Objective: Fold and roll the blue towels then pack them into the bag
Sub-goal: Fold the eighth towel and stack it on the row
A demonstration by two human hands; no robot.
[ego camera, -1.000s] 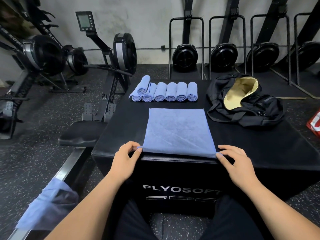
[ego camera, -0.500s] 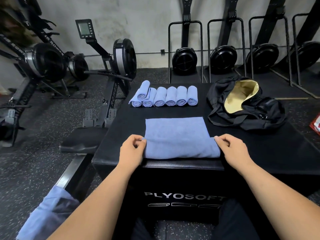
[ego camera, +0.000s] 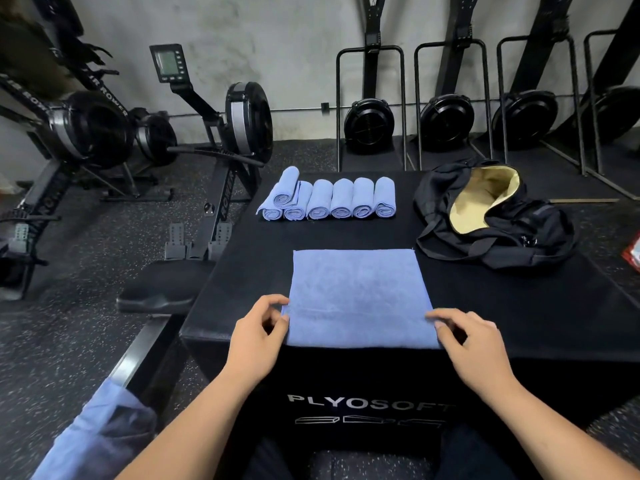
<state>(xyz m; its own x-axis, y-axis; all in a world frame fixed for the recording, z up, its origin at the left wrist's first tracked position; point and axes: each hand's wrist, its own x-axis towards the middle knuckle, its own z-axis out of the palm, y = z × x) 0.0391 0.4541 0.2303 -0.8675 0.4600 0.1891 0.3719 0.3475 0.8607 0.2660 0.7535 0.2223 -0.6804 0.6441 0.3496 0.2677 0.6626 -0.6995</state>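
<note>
A blue towel lies flat on the black box, its near edge turned over into a narrow fold. My left hand pinches the left end of that fold between thumb and fingers. At the right end, my right hand holds the fold with its fingertips on the cloth. Several rolled blue towels lie in a row at the back of the box, one stacked on the leftmost. The black bag sits open at the back right, showing its yellow lining.
More blue cloth hangs at the lower left beside a rowing machine rail. A rowing machine stands left of the box, and others lean upright along the back wall. A red object lies on the floor at the far right.
Both hands took the towel's near edge and turned it forward over the towel. The fold now lies flatter, and the hands sit at its two ends.
</note>
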